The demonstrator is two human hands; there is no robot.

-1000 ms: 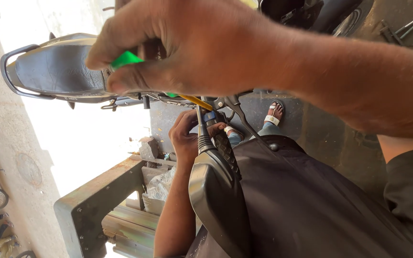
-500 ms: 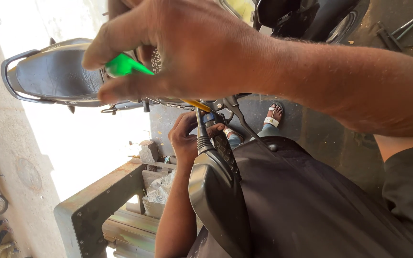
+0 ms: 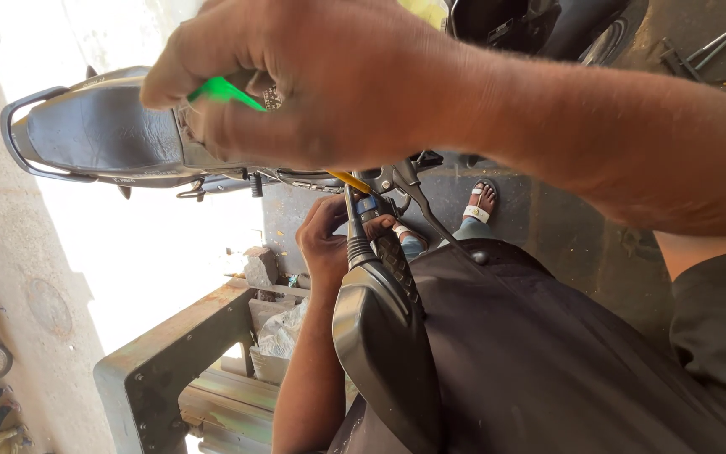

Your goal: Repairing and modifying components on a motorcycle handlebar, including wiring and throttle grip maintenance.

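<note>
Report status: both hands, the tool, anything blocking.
Right hand gripping green-handled screwdriver, yellow shaft toward handlebar. Left hand on handlebar grip. Mirror crowds below.

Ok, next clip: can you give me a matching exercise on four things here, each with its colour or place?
Things:
1. tool
2. handlebar
3. sandal
4. seat

Colour or place:
a. white, on a foot on the ground
b. dark grey, on the scooter in bright sun
c. green handle, pinched in the right hand
d. black grip, with the left hand closed on it

Pairs: 1-c, 2-d, 3-a, 4-b
</note>
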